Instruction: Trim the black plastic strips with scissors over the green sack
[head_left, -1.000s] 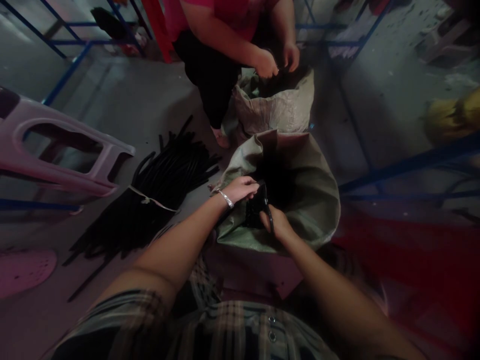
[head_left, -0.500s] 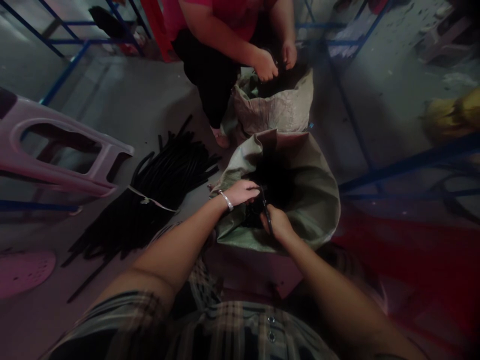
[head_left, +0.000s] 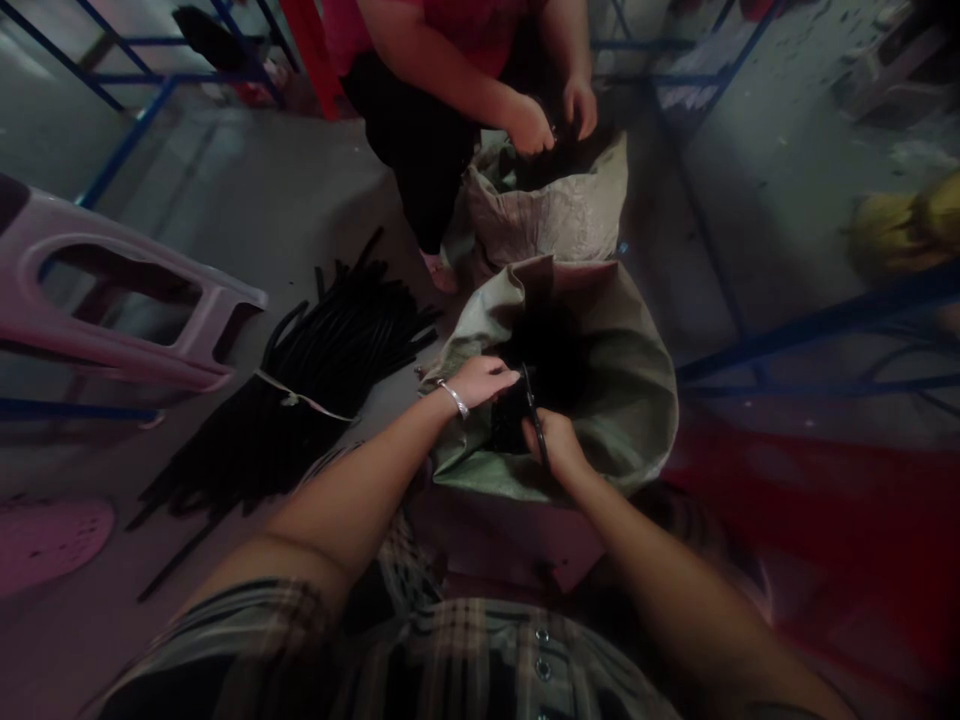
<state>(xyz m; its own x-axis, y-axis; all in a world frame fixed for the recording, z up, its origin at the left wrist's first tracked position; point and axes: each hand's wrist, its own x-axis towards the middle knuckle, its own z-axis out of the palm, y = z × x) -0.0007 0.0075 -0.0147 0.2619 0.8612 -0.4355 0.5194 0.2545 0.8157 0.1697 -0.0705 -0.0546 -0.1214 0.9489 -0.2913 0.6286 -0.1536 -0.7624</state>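
Note:
An open woven sack (head_left: 634, 350) with a folded rim stands before me, dark inside. Over its left side my left hand (head_left: 484, 381), with a silver bracelet at the wrist, is closed in a pinch; what it holds is too dark to make out. My right hand (head_left: 556, 440) is wrapped round a dark tool (head_left: 535, 415) that looks like scissors, over the sack's near part. The tool's upper end points up, just right of my left fingertips. Black material (head_left: 508, 428) lies below the hands.
Tied black strips (head_left: 322, 370) lie on the floor at left, near a pink plastic stool (head_left: 135, 370). Across from me a person in a pink top (head_left: 450, 45) works over another sack (head_left: 551, 220). A blue metal frame (head_left: 825, 325) stands at right.
My hands have barely moved; the dark tool is tilted slightly differently beside my left fingertips. The other person's hands have shifted a little over the far sack.

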